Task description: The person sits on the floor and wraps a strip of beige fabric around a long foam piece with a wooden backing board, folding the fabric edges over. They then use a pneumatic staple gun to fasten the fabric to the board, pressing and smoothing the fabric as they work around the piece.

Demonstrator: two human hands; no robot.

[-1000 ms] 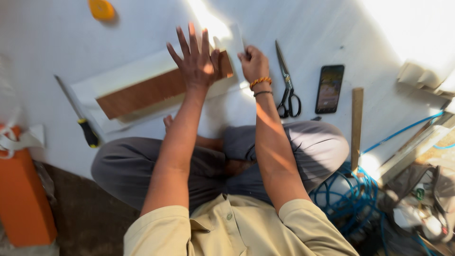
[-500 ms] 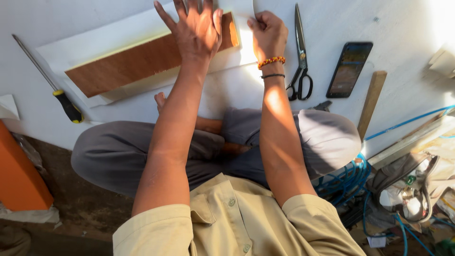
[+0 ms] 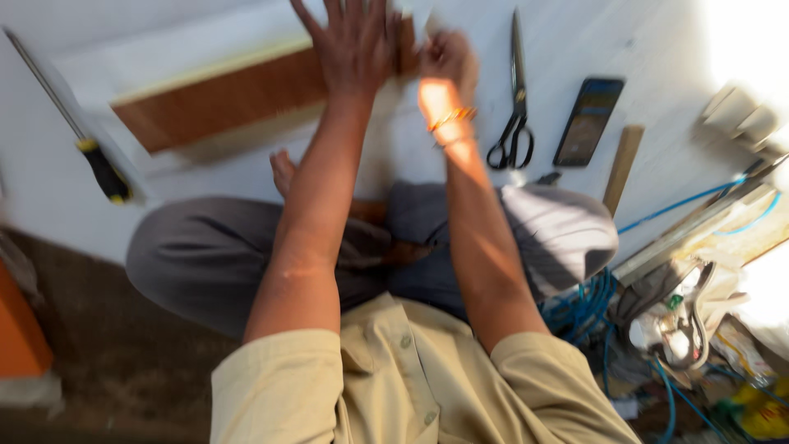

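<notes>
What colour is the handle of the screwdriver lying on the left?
The screwdriver has a black handle with a yellow band near the shaft, seen in the head view.

Count: one brown wood-grain strip (image 3: 222,103), one screwdriver (image 3: 90,148), one pair of scissors (image 3: 514,115), one phone (image 3: 588,121), one wooden stick (image 3: 622,168), apparently several blue cables (image 3: 583,308).

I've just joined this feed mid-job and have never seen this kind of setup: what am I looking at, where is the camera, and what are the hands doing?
There is no machine here, just a person sitting cross-legged. The one camera is worn on their head and looks down at their arms. The left hand lies flat, fingers spread, on a brown wooden strip resting on a white sheet. The right hand is closed at the strip's end; what it grips is too blurred to tell. Nearby lie a screwdriver, scissors, a phone and a wooden stick.
</notes>
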